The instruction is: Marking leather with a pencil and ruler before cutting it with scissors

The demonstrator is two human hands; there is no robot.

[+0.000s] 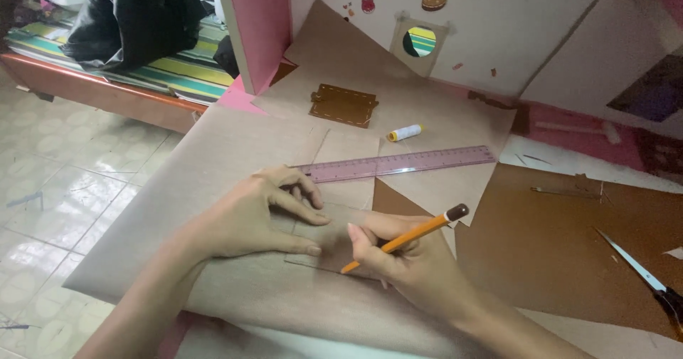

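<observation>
My right hand (398, 256) grips an orange pencil (409, 236) with a dark end, its tip down on a small tan paper piece (334, 241). That piece lies on a large brown paper sheet (213, 167). My left hand (267, 213) presses flat on the tan piece, fingers spread, just left of the pencil tip. A pink transparent ruler (398, 164) lies just beyond my left fingers, running right and slightly away.
A brown leather piece with stitching (343, 105) and a white and yellow thread spool (404, 133) lie further back. A dark brown sheet (569, 245) sits to the right with scissors (644, 273) on it. A pink and white board wall (498, 24) stands behind. Tiled floor (64, 181) is at left.
</observation>
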